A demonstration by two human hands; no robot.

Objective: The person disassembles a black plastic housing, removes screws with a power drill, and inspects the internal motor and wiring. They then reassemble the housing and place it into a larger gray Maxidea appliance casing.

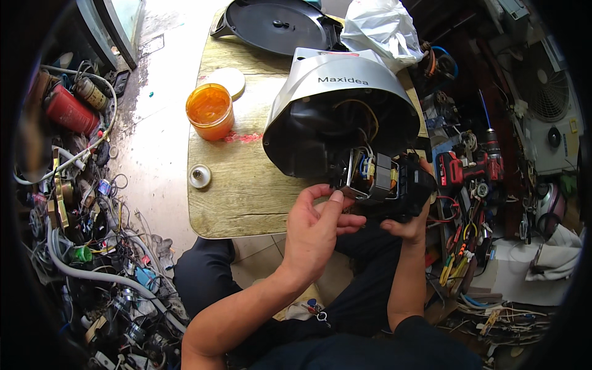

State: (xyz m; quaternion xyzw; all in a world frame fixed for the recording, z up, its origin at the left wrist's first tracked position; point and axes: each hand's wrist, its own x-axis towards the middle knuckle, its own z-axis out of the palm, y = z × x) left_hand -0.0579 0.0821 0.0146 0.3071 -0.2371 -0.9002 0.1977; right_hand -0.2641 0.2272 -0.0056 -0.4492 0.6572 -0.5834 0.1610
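Our grip's two-handed: left hand [316, 231] pinching the motor unit [383, 176] at the mouth of the silver housing [345, 66], right hand [409, 229] cupping its black end [414, 188]. If we slip, those wires [366, 145] might tear.

Spotted a crumpled white plastic bag [381, 32] at the far right of the wood-topped table [237, 203]. Logged, rightward, a red-and-black power drill [453, 169] near colour-handled hand tools [457, 256]; leftward, a red cylinder [71, 110] and heaped wires [132, 237].

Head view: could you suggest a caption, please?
Left hand and right hand hold black metal-framed unit at mouth of silver housing.
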